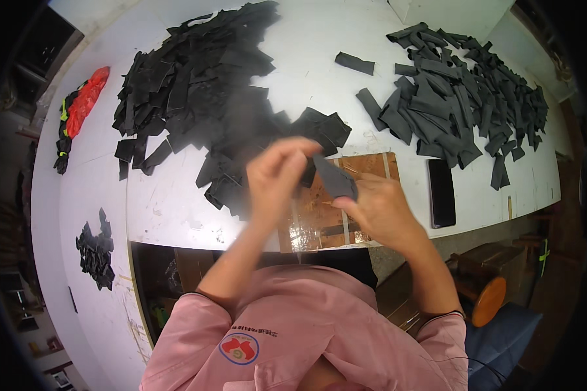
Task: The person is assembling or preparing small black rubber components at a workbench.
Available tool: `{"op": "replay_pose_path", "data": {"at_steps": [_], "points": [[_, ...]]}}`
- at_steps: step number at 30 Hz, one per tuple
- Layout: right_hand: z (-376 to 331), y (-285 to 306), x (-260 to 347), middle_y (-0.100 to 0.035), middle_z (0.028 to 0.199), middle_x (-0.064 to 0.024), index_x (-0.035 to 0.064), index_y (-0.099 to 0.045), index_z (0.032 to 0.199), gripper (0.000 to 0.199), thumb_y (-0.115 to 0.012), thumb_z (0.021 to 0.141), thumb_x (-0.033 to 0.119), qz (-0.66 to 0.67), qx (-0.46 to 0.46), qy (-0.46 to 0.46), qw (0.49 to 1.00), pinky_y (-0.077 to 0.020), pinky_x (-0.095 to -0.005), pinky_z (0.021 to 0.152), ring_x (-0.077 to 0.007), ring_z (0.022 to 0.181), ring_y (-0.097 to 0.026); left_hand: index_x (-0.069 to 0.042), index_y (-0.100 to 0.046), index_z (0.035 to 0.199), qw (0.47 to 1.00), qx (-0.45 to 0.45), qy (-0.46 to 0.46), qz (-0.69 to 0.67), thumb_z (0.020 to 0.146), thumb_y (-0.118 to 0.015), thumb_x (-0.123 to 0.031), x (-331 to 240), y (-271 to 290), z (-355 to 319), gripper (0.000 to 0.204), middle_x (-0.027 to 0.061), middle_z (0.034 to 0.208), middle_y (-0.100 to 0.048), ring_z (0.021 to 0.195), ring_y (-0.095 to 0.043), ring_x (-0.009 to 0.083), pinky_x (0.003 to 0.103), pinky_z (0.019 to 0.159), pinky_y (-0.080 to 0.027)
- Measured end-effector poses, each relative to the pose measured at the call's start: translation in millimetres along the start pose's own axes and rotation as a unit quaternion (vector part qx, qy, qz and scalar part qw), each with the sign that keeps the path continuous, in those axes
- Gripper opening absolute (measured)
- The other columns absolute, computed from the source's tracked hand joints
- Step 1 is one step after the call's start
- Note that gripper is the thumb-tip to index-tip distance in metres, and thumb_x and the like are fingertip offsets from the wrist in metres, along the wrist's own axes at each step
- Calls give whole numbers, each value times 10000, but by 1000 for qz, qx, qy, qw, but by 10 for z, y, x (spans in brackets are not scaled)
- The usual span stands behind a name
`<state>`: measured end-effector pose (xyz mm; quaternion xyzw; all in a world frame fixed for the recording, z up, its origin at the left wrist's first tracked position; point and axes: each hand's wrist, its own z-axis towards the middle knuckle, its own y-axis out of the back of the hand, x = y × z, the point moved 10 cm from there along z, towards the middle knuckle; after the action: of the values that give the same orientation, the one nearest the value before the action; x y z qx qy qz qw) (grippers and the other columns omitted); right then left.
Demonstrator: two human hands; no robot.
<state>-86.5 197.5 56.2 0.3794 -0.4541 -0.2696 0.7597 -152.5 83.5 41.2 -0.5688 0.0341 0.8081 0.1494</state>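
A dark grey fabric piece [334, 177], folded or tube-like, is stretched at a slant between my two hands. Its far end is at the fingertips of my left hand [277, 176], which is closed in a pinch and slightly blurred. The thumb and fingers of my right hand [379, 207] close on its near end. Beneath them, a brown taped cardboard sheet [316, 228] lies at the table's front edge. A big heap of black fabric pieces [189, 78] spreads beyond and left of my left hand. Grey rolled or folded pieces [437, 98] form another pile at the far right.
A black phone [442, 194] lies right of the cardboard on the white table [169, 218]. One grey piece [355, 63] sits apart near the back. Farther left are a red plastic bag [90, 98] and a small black fabric heap [96, 254]. A wooden stool [489, 302] stands lower right.
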Motion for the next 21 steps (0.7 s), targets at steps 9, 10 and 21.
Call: {"op": "replay_pose_path", "data": {"at_steps": [9,10,21], "points": [[-338,155,-1200,-515,596,-21,3,-573,866,448,-336,908,381,443,-230,-335,799,-315,-190,461,-62,495,-430,27,-582,902,772,-197,6,604,731,-599,-192,1164,1484,1128,279,192,840,-607,828,-584,330,390,708,-456],[-469,-36,-1183,-519,604,-22,4,-574,852,436,-345,906,371,452,-197,-358,792,-319,-188,465,-61,505,-437,27,-582,902,772,-198,5,604,731,-599,-192,1178,1472,1196,279,192,840,-607,828,-584,330,390,708,-456],[-740,-626,-402,-557,683,-64,-8,-568,858,213,-488,856,189,419,-48,-350,836,-426,-243,566,-118,640,-530,-3,-558,839,922,-180,-141,313,717,-624,-2,94,811,840,139,49,716,-574,650,-541,110,228,588,-419]]}}
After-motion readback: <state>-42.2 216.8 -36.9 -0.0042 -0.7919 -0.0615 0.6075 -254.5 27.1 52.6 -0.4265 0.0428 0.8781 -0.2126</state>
